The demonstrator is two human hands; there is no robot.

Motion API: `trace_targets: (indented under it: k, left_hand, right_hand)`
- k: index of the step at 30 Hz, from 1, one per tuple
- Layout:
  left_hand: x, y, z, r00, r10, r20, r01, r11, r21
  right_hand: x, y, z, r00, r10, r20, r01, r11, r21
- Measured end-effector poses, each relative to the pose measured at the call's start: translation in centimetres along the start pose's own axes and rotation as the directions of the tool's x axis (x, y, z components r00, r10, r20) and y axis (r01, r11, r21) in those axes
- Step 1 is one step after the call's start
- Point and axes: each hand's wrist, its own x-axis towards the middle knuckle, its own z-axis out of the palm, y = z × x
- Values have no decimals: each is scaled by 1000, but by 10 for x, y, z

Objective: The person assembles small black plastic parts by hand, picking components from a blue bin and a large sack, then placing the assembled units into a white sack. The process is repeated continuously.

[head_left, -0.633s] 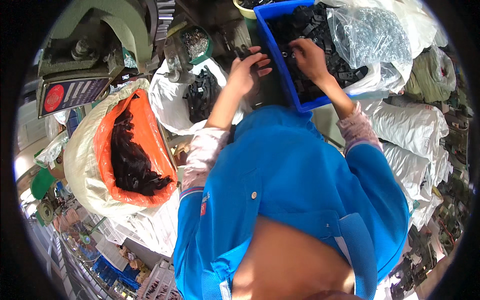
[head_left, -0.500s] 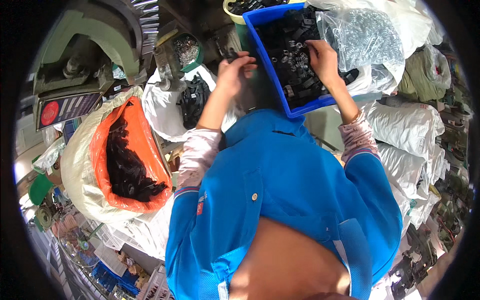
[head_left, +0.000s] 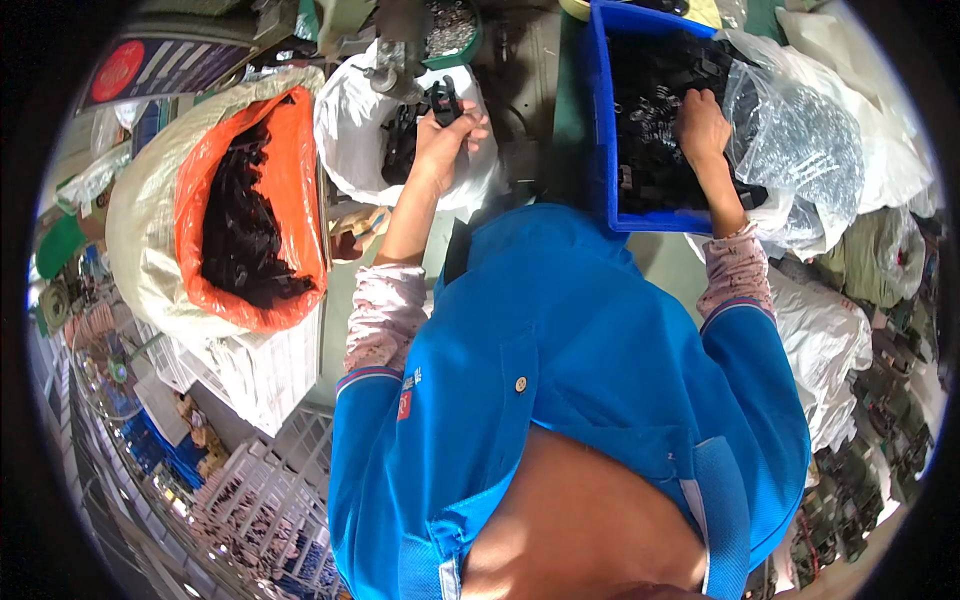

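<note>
My left hand (head_left: 447, 143) is closed around a small black plastic part (head_left: 443, 101), holding it above an open white bag (head_left: 345, 140) with similar black parts (head_left: 399, 143) inside. A metal machine head (head_left: 397, 78) stands just beside the part. Over on the right, my right hand (head_left: 703, 126) reaches into a blue bin (head_left: 605, 150). Its fingers are pinched together at the small metal springs (head_left: 652, 112) lying among black parts; whatever is between the fingertips is too small to make out.
A clear plastic bag of springs (head_left: 800, 130) rests over the bin's right side. At left stands a sack with an orange liner (head_left: 310, 215), full of black pieces. A green bowl of small metal parts (head_left: 452, 32) sits behind the machine head. White sacks (head_left: 815, 340) lie at right.
My left hand has gone from beside the blue bin to above the white bag, carrying the black part. My right hand stays in the bin at the springs. The whole view has shifted.
</note>
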Motion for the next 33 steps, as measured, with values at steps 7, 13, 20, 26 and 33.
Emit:
trace_targets:
  k: [7,13,20,26,33]
  left_hand:
    - [-44,-26,-51,994,-40,-101,36,998,-47]
    - [-74,-42,-91,999,-35,3,34,990,137]
    - [-119,-97,-161,982,-153,115,113,947,300]
    - [-167,-158,-219,981,-192,34,179,956,233]
    - [-235,-262,-257,968,-142,-205,231,821,523]
  right_hand:
    - [-22,8,-31,958,-2,-285,102,936,337]
    - [-93,-44,-69,954,293,-60,-26,281,959]
    - [-251,-132,-25,901,159,403,-351,-275,895]
    - [-314,-191,21,858,-34,512,-509,-182,841]
    - [-339,-217,81,501,-299,812,-829,102,549]
